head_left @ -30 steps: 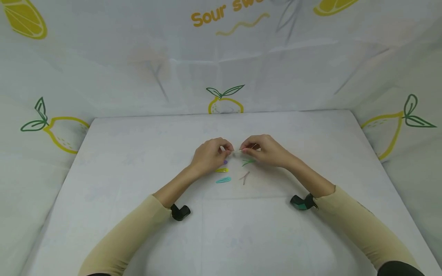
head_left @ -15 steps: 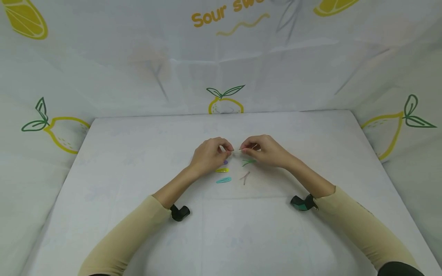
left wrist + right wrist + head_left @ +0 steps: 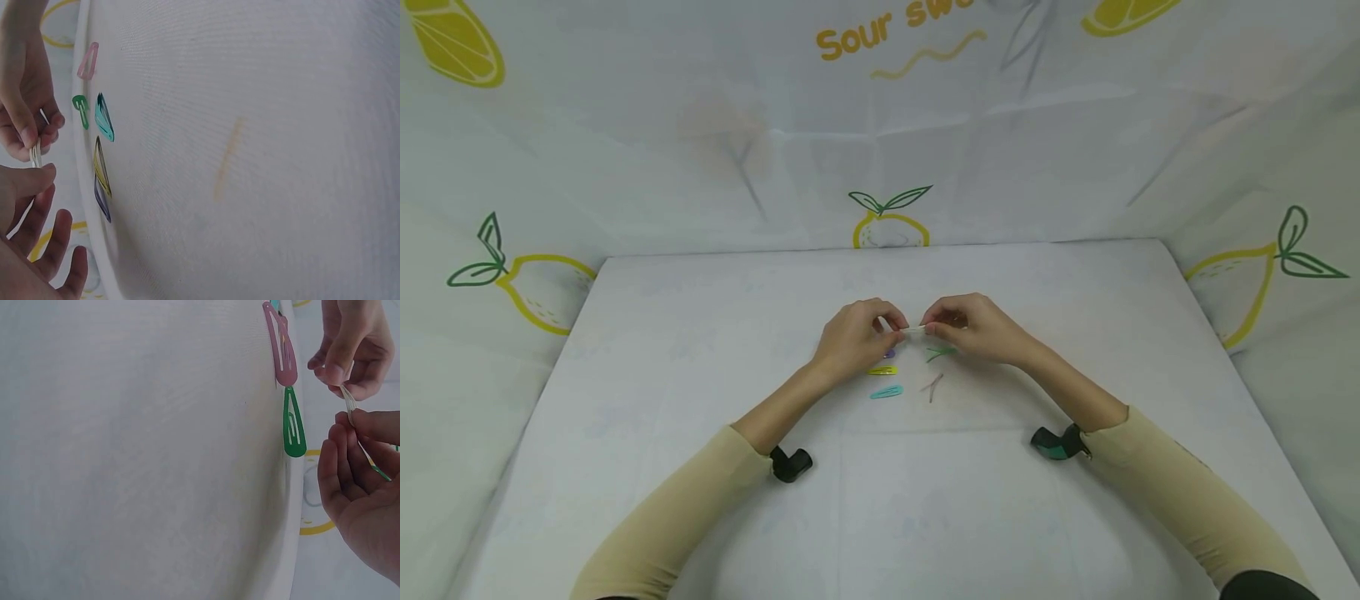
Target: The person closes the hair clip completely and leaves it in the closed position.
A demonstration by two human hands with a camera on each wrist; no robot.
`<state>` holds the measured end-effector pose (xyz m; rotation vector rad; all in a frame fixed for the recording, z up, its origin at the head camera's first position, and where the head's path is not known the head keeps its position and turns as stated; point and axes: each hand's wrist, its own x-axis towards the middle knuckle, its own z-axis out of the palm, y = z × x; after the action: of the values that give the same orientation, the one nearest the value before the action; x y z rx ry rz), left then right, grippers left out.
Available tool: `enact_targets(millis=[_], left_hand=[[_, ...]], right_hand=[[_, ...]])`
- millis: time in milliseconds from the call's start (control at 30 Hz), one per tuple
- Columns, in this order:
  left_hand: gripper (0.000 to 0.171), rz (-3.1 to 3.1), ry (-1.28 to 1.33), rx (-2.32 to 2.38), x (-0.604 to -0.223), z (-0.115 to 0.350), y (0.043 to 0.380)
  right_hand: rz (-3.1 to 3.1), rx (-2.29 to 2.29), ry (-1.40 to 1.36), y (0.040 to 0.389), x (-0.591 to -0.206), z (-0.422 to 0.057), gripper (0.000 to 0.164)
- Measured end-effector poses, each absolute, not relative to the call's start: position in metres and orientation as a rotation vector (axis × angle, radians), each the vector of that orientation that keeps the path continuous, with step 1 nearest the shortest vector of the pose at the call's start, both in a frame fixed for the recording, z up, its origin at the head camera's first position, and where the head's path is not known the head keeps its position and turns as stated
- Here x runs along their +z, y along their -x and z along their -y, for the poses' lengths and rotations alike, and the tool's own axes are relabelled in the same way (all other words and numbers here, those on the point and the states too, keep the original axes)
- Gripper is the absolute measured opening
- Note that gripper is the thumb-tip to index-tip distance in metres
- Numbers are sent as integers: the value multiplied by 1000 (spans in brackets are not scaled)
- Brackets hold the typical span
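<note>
Right grip (image 3: 976, 327) on white strip (image 3: 349, 399), “Sour” lettering (image 3: 865, 34) beyond

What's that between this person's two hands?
A thin white item spans the gap, pinched by the left hand and the right hand. The head view and both wrist views show it.

A white, faintly creased table (image 3: 880, 517) carries five small hair clips near its middle. On the left, a purple clip (image 3: 890, 354), partly hidden, a yellow clip (image 3: 882, 371) and a turquoise clip (image 3: 886, 392) form a column; to their right, a green clip (image 3: 939, 354) lies beyond a pink clip (image 3: 932, 387).
</note>
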<state>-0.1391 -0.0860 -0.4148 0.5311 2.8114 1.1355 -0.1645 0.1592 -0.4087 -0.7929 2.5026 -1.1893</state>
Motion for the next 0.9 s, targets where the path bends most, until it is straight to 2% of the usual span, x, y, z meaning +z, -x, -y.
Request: enact_targets(millis=[900], left_hand=[[10,-2794,-538,1184,-414,87,140]], right_hand=[[-2398,-1318,706,167,-407,-161,18]])
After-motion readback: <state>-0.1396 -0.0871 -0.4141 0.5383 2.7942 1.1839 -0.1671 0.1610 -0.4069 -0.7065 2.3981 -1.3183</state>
